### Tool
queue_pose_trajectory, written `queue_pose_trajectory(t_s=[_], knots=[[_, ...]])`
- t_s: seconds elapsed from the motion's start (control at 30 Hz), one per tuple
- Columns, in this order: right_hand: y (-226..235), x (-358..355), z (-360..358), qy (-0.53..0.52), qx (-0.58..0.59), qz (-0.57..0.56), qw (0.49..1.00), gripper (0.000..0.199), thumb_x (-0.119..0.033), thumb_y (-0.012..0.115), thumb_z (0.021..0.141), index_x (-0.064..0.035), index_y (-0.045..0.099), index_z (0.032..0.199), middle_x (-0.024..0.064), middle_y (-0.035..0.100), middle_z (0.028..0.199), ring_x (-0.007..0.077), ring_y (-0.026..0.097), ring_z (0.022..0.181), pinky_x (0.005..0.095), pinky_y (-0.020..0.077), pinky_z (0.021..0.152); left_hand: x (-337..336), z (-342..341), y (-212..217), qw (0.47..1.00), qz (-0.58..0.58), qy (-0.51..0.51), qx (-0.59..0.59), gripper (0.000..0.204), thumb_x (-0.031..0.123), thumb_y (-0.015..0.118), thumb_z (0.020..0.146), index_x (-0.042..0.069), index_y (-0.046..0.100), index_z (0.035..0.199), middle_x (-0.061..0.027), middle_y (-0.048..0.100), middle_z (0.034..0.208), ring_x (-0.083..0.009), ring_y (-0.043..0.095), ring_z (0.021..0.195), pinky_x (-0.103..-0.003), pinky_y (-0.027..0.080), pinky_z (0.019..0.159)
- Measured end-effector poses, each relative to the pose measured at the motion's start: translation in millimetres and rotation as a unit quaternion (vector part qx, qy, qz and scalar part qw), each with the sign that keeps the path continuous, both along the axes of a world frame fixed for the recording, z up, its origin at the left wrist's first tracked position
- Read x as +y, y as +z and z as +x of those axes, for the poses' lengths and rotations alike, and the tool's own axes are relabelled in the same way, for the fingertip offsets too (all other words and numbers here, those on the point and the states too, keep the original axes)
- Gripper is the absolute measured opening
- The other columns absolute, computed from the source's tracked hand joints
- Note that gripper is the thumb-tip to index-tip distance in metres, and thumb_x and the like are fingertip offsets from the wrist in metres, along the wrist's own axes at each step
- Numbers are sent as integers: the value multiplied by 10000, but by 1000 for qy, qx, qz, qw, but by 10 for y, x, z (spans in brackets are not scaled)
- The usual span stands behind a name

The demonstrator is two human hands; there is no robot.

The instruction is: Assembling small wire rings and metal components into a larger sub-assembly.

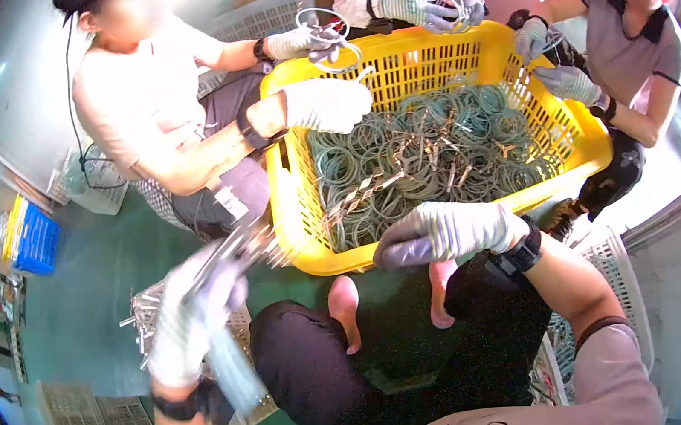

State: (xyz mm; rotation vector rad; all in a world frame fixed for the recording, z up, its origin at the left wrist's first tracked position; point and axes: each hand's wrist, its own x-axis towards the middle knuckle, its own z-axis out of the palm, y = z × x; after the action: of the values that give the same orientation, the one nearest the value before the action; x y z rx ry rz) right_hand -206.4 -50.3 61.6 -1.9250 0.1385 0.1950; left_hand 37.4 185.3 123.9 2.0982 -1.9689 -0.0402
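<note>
My left hand (187, 319), in a striped work glove, is smeared by motion to the left of the basket. It grips a blurred bundle of pale blue cords with metal ends (236, 368); the metal ends stick out above the fingers. At the near rim of the yellow basket (312, 255) is my gloved right hand (450, 231). Its fingers are pressed together and point left; whatever they may hold is hidden. Many coiled grey-green cords (435, 148) with metal end pieces fill the basket.
Three people in gloves sit around the basket; the one at far left holds a white looped cord (323, 17). A crate with metal pieces (147, 311) stands by my left arm, another white crate (621, 287) by my right. Blue and yellow crates (34, 240) lie farther left.
</note>
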Motion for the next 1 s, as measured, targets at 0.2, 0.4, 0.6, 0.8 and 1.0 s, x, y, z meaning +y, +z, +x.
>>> queue_pose_trajectory(t_s=[0.2, 0.4, 0.6, 0.8, 1.0], knots=[[-168, -35, -113, 16, 5, -25, 1000, 352, -302, 518, 937, -15, 594, 1128, 134, 658, 997, 206, 617, 932, 321, 470, 842, -1368, -227, -421, 744, 79, -121, 653, 455, 275, 560, 909, 53, 468, 1296, -76, 643, 1061, -79, 571, 717, -187, 432, 593], [-111, -145, -155, -12, -66, -147, 987, 295, -273, 552, 905, -15, 612, 1035, 177, 644, 895, 261, 628, 863, 366, 480, 760, -1478, -376, -405, 711, 93, -71, 693, 296, 223, 510, 957, 70, 534, 1210, -34, 660, 950, 0, 386, 504, -158, 325, 439], [265, 154, -83, -179, 0, 52, 982, 449, -313, 593, 837, 37, 574, 1117, 149, 618, 1022, 222, 582, 983, 324, 433, 885, -419, -131, -285, 793, -128, 45, 594, 324, 165, 510, 922, 35, 537, 1216, -28, 625, 873, -59, 527, 771, -196, 408, 650], [76, 702, 372, -137, -30, 259, 956, 807, -432, 702, 742, -42, 377, 1370, 113, 569, 1146, 235, 543, 1075, 379, 412, 970, -503, -531, -634, 903, -384, 85, 172, 512, -5, 536, 776, -7, 445, 1280, -151, 586, 780, -263, 604, 730, -349, 489, 654], [57, 1179, 575, -136, -127, 260, 947, 513, -318, 627, 852, 17, 501, 1219, 30, 520, 590, 154, 550, 605, 294, 488, 658, -155, -456, -531, 947, -178, 240, 120, 557, 96, 618, 767, 7, 437, 1285, -151, 600, 911, -346, 603, 839, -406, 489, 768]])
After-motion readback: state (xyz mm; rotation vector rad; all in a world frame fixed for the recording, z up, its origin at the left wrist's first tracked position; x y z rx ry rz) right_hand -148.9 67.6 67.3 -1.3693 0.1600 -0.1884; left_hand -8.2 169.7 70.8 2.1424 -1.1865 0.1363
